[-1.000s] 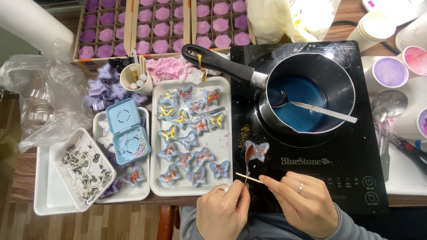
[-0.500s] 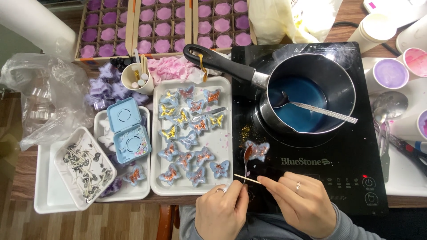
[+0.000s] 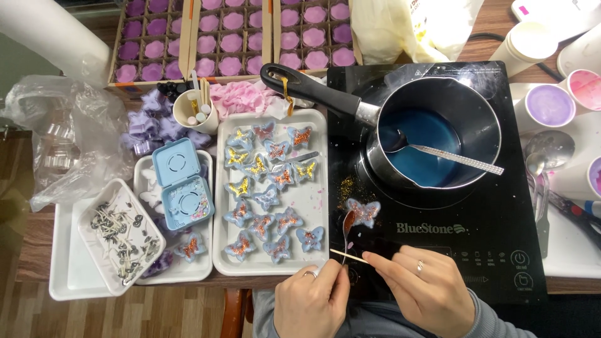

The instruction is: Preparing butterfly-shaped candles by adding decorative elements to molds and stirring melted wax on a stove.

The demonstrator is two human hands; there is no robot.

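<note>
Wooden tabletop (image 3: 37,250) showed at the left edge, crowded with white trays, paper cups and a black induction cooktop (image 3: 494,238). On the cooktop's glass, just below a saucepan (image 3: 438,125) of blue liquid with a spoon lying in it, sat a single butterfly-shaped piece (image 3: 363,211), pale blue with coppery glitter across its wings and loose gold glitter scattered beside it. The left hand (image 3: 311,300) was pinched shut on a small spoon (image 3: 347,226) whose bowl touched the butterfly's lower left wing. The right hand (image 3: 426,289) was closed on a thin wooden stick (image 3: 352,256), held level just below the butterfly. A white tray (image 3: 313,194) to the left carried many similar glittered butterflies. Further left lay a light blue case (image 3: 181,184) and a dish of wicks (image 3: 119,235). Boxes of purple flower candles (image 3: 231,37) lined the far edge.
</note>
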